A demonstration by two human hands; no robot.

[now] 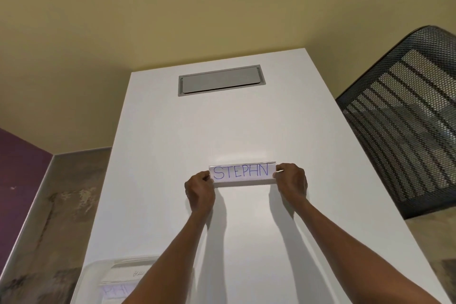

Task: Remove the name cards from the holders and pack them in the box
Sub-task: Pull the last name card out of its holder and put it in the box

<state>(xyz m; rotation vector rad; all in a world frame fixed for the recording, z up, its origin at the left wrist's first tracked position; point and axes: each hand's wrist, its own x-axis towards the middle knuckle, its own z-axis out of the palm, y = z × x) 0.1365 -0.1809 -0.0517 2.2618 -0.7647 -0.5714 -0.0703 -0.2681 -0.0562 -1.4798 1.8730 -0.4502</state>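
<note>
On the white table (246,126), about midway between its near and far ends, stands a clear name card holder (243,181) with a white name card (241,172) in it, hand-lettered "STEPHN" in blue ink. The holder sits upright on the tabletop, long side running left to right, lettering facing the camera.

Both hands are on it. The left hand (199,192) pinches the left end, fingers curled over the edge beside the letter S. The right hand (292,180) pinches the right end in the same manner, fingers wrapped round the edge just past the N. Whether the fingers grip the card itself or only the holder's plastic cannot be told from this view. Both forearms reach in from the near edge, bare, casting shadows on the table.

Near left corner: a translucent plastic box (106,276) resting on the table, partly hidden by the left forearm. Inside or under its clear surface, faint blue letters "PH" show on a white card; the rest is blurred. Well apart from the holder.

Far end of the table: a grey rectangular hatch (220,80), set flush in the surface, closed.

Right of the table: a black mesh chair back (404,121), close to the table's right edge. Left of the table: mottled brown floor (56,205), with a purple wall (19,175) at the far left. Yellowish wall (172,7) behind the table's far end.
</note>
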